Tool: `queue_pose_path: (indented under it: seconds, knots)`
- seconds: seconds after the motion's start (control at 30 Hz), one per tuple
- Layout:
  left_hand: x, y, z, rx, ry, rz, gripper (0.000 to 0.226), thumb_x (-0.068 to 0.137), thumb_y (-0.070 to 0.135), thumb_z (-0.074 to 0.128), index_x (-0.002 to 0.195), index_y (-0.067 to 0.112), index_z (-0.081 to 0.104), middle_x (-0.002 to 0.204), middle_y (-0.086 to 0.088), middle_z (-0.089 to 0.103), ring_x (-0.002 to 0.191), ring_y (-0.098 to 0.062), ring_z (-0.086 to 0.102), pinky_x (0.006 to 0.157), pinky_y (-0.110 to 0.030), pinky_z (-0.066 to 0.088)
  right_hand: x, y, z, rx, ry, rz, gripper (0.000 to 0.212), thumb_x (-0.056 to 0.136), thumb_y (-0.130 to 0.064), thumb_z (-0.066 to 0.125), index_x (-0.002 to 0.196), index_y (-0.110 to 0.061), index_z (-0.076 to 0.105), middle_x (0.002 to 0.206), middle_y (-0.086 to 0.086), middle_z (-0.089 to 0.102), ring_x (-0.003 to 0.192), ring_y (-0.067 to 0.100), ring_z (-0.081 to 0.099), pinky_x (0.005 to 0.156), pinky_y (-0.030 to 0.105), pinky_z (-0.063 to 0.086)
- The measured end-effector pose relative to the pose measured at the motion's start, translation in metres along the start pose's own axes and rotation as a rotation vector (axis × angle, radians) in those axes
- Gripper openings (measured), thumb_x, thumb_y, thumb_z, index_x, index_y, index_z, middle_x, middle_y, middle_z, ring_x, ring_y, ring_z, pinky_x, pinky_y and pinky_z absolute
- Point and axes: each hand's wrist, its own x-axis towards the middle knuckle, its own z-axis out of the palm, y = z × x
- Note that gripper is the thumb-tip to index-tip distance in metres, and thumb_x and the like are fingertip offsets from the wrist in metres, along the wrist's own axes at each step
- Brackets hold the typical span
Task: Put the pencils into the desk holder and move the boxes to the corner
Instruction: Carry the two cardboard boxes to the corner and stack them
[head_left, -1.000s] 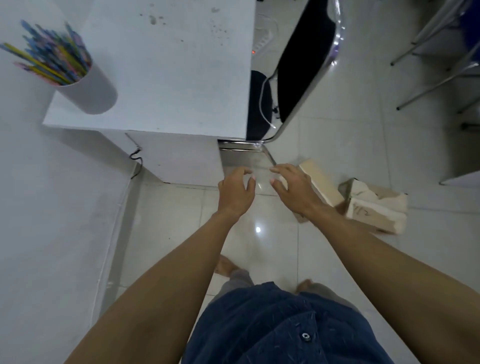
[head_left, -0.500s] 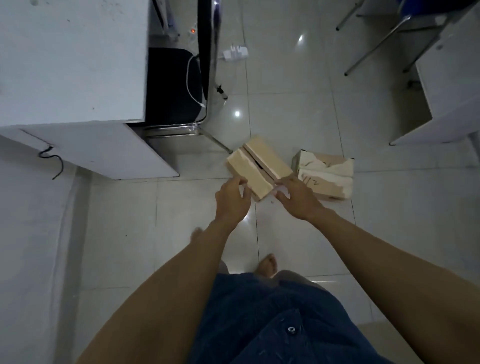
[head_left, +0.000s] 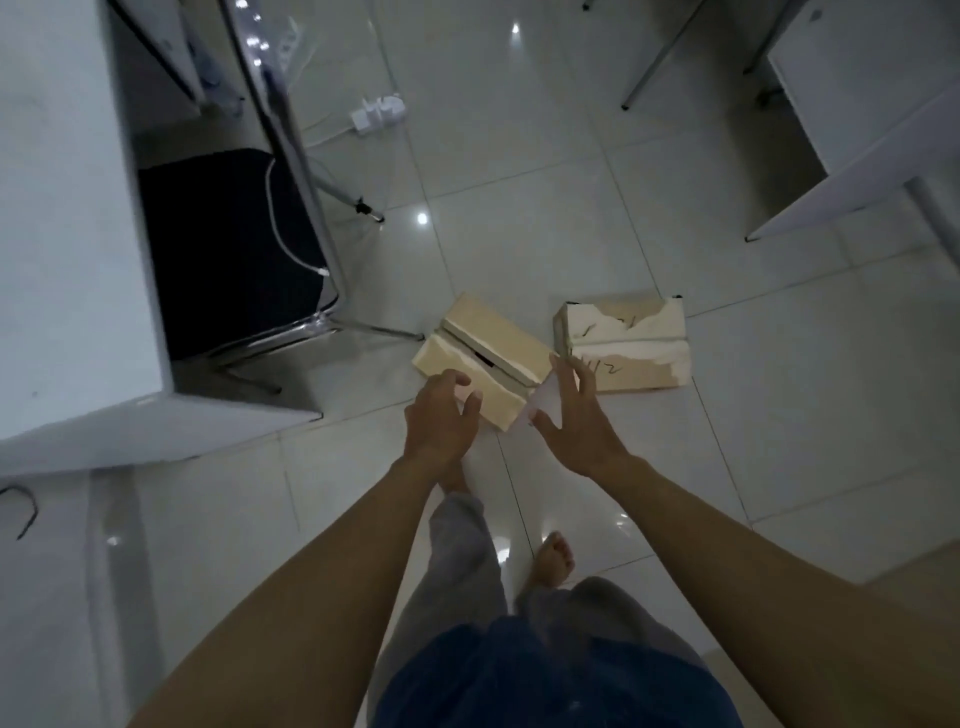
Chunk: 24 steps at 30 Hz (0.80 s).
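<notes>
While you stand looking down, the white desk (head_left: 67, 234) fills the left edge of the view, and a loop of black wire (head_left: 26, 512) hangs against the wall below it. Just right of the desk is a chair (head_left: 228, 249) with a black seat and chrome frame, pushed partly under. A white cable (head_left: 278, 208) trails across the seat. Farther back on the tiled floor (head_left: 571, 208) lies a white power strip (head_left: 379, 109). At centre, your left hand (head_left: 441, 423) reaches over the near end of the plain cardboard box (head_left: 498, 340). Its fingers are loosely spread and bent and grip nothing. The fingertips overlap the box's near flap, but contact cannot be told. That box lies on the floor at an angle, with its top flaps down and a dark slit between them. Its far end is close to the chair's chrome runner. Your right hand (head_left: 579, 421) is beside the left, off the box's near right corner. Its fingers are straight and fanned and hold nothing. The longest fingertips overlap the near edge of the second box (head_left: 623, 332), and touch is again unclear. The second box sits on the floor just right of the first, their corners almost meeting. It has torn white paper across its top and dark handwriting on its near flap. At upper right is another white desk (head_left: 857, 119), well apart from the boxes. At bottom centre, your bare foot (head_left: 553, 558) is on the tile, with grey trouser legs and a blue shirt hem below.
</notes>
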Motion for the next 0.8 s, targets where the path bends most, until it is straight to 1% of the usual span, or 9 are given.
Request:
queue_pose_path:
  seconds: [0.03,0.13,0.27,0.37,0.47,0.53,0.6,0.67,0.8]
  knots:
    - [0.009,-0.001,-0.002,0.03,-0.024,-0.008,0.025,0.094,0.027,0.054,0.116,0.015,0.055,0.124,-0.006,0.056,0.116,-0.025,0.052,0.101,-0.039,0.037,0.005,0.0,0.003,-0.009,0.003,0.006,0.077,0.094,-0.026,0.06,0.153,-0.015,0.013,0.16,0.009,0.004,0.145,0.032,0.022,0.108,0.055,0.037]
    - [0.069,-0.004,-0.003,0.111,-0.083,0.035,0.028,0.094,0.028,0.053,0.12,0.015,0.053,0.131,-0.007,0.049,0.118,-0.027,0.05,0.099,-0.04,0.036,0.051,0.005,0.011,-0.064,0.019,0.055,0.079,0.093,-0.038,0.059,0.154,-0.02,0.013,0.161,0.005,0.006,0.146,0.03,0.021,0.106,0.056,0.038]
    - [0.147,-0.017,0.008,0.214,-0.129,0.089,0.03,0.094,0.025,0.054,0.121,0.013,0.052,0.132,-0.009,0.045,0.119,-0.029,0.049,0.099,-0.042,0.037,0.113,0.017,0.034,-0.058,0.042,0.11,0.083,0.089,-0.051,0.059,0.154,-0.027,0.013,0.163,-0.002,0.003,0.146,0.029,0.021,0.108,0.053,0.035]
    - [0.203,-0.031,0.036,0.239,-0.173,0.061,0.03,0.094,0.024,0.055,0.122,0.015,0.051,0.134,-0.008,0.043,0.117,-0.029,0.051,0.099,-0.043,0.036,0.159,0.039,0.058,-0.041,0.026,0.157,0.086,0.086,-0.058,0.058,0.153,-0.031,0.012,0.163,-0.006,0.0,0.147,0.027,0.016,0.106,0.055,0.032]
    - [0.238,-0.047,0.057,0.216,-0.17,0.031,0.028,0.093,0.023,0.056,0.12,0.016,0.051,0.132,-0.007,0.044,0.113,-0.03,0.053,0.101,-0.044,0.039,0.188,0.062,0.074,-0.059,-0.014,0.18,0.088,0.084,-0.061,0.058,0.153,-0.035,0.01,0.163,-0.008,-0.002,0.148,0.029,0.015,0.106,0.056,0.031]
    - [0.269,-0.07,0.087,0.234,-0.175,-0.021,0.028,0.093,0.024,0.055,0.12,0.016,0.051,0.132,-0.008,0.044,0.115,-0.03,0.052,0.101,-0.044,0.038,0.215,0.093,0.093,-0.079,-0.057,0.234,0.09,0.083,-0.063,0.058,0.153,-0.038,0.007,0.163,-0.008,-0.005,0.148,0.03,0.013,0.107,0.056,0.03]
    - [0.291,-0.093,0.11,0.262,-0.179,-0.065,0.03,0.093,0.026,0.055,0.121,0.016,0.05,0.133,-0.009,0.044,0.119,-0.03,0.048,0.101,-0.044,0.036,0.231,0.118,0.108,-0.1,-0.092,0.276,0.092,0.082,-0.064,0.058,0.153,-0.039,0.004,0.162,-0.007,-0.011,0.148,0.031,0.01,0.108,0.057,0.029]
    - [0.322,-0.12,0.143,0.299,-0.164,-0.108,0.033,0.093,0.028,0.056,0.123,0.015,0.048,0.134,-0.01,0.043,0.123,-0.031,0.045,0.101,-0.045,0.033,0.255,0.151,0.132,-0.118,-0.114,0.31,0.095,0.082,-0.064,0.058,0.153,-0.038,0.002,0.162,-0.002,-0.016,0.148,0.034,0.008,0.109,0.059,0.029]
    - [0.362,-0.163,0.188,0.348,-0.16,-0.151,0.047,0.093,0.03,0.056,0.135,0.017,0.039,0.144,-0.012,0.032,0.132,-0.034,0.035,0.107,-0.046,0.028,0.281,0.194,0.167,-0.127,-0.186,0.392,0.101,0.08,-0.062,0.063,0.154,-0.036,-0.002,0.158,0.007,-0.028,0.148,0.039,0.006,0.112,0.054,0.028]
